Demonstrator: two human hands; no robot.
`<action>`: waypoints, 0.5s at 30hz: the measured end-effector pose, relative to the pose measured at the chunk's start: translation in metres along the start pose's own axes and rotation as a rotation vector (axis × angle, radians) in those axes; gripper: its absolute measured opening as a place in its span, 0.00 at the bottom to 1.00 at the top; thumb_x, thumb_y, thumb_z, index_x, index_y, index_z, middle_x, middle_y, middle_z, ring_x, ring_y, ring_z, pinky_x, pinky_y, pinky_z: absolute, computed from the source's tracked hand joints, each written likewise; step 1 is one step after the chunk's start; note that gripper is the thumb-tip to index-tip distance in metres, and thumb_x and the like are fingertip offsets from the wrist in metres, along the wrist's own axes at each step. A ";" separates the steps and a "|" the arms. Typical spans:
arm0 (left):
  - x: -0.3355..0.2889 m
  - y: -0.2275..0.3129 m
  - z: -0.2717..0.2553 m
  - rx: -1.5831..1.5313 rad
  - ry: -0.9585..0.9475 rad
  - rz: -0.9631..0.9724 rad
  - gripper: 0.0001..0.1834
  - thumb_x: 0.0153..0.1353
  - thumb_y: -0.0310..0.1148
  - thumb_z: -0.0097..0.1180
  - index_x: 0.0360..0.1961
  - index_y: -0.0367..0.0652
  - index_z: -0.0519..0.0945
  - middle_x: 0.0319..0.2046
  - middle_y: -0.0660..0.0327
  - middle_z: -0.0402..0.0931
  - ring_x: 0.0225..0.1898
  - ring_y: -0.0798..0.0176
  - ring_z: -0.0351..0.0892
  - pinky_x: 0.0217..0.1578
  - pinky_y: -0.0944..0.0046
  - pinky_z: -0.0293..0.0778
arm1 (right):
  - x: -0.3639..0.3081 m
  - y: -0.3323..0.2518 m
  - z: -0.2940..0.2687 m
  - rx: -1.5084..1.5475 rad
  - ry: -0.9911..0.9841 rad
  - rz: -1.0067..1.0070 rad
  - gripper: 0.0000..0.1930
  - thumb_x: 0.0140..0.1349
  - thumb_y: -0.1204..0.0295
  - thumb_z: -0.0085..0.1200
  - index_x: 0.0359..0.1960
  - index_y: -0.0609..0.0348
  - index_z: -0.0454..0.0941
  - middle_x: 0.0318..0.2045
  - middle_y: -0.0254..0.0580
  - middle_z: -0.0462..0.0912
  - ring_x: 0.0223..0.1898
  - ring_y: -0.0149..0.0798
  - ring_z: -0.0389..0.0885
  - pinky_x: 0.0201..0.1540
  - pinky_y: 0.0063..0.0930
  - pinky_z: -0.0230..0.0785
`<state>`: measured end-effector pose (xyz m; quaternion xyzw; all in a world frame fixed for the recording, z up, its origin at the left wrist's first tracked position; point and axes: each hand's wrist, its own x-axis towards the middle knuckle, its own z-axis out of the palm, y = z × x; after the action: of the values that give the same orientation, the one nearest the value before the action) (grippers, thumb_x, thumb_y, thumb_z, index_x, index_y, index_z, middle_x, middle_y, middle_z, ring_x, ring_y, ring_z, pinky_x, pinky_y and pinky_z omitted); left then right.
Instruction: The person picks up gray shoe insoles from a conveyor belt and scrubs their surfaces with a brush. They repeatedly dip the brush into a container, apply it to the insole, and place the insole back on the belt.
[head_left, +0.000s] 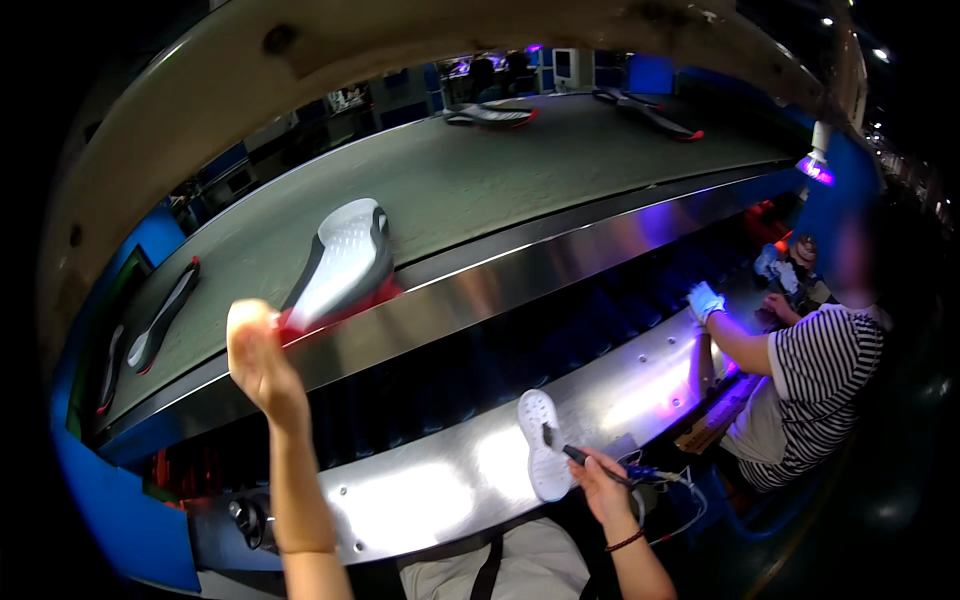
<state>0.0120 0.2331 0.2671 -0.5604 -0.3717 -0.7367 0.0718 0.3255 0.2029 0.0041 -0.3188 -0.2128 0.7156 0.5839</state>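
Note:
My left hand (262, 358) is raised at the near edge of the conveyor belt, its fingers closed at the red end of a shoe sole (345, 255) with a white top and black sides. That sole is smeared by motion, and my fingertips are partly hidden. Down on the metal bench, my right hand (603, 488) grips a black-handled brush (577, 456). Its dark bristles rest on or just over a white shoe sole (540, 480), which stands tilted or lies on the bench in front of me.
More soles ride on the green belt (440, 180), including a white and black sole (160, 320) at left. A steel rail (500, 285) edges the belt. A co-worker (825, 370) in stripes sits at right, wearing a glove. A lamp (816, 165) glows purple; cables (665, 480) lie by my right hand.

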 end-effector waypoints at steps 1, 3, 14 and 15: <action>-0.014 -0.005 -0.017 0.035 0.075 0.195 0.06 0.58 0.28 0.41 0.31 0.39 0.70 0.29 0.60 0.67 0.33 0.66 0.66 0.42 0.67 0.62 | -0.003 -0.001 0.005 -0.025 0.005 -0.009 0.14 0.55 0.79 0.50 0.44 0.70 0.69 0.41 0.49 0.75 0.41 0.39 0.76 0.46 0.26 0.68; -0.044 0.010 -0.006 -0.359 0.362 -0.305 0.14 0.58 0.34 0.42 0.41 0.36 0.69 0.36 0.58 0.67 0.38 0.64 0.69 0.45 0.65 0.65 | 0.000 -0.003 0.004 -0.096 0.018 -0.075 0.15 0.51 0.84 0.51 0.42 0.70 0.70 0.40 0.48 0.76 0.40 0.36 0.76 0.44 0.24 0.69; -0.211 -0.008 -0.126 -1.004 0.006 -0.978 0.37 0.44 0.39 0.50 0.55 0.29 0.59 0.50 0.45 0.65 0.51 0.50 0.67 0.53 0.56 0.61 | -0.020 -0.002 0.003 -0.121 0.074 -0.099 0.11 0.53 0.81 0.52 0.38 0.66 0.71 0.31 0.41 0.77 0.29 0.30 0.76 0.34 0.19 0.70; -0.236 -0.010 -0.138 -1.191 0.071 -1.160 0.39 0.36 0.34 0.51 0.54 0.28 0.59 0.48 0.47 0.67 0.50 0.49 0.67 0.53 0.56 0.61 | -0.023 -0.002 0.001 -0.126 0.077 -0.077 0.11 0.53 0.81 0.52 0.39 0.66 0.71 0.31 0.41 0.77 0.29 0.30 0.76 0.34 0.19 0.70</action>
<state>-0.0142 0.0804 0.0419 -0.2006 -0.1471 -0.7475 -0.6160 0.3290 0.1813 0.0107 -0.3740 -0.2470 0.6650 0.5974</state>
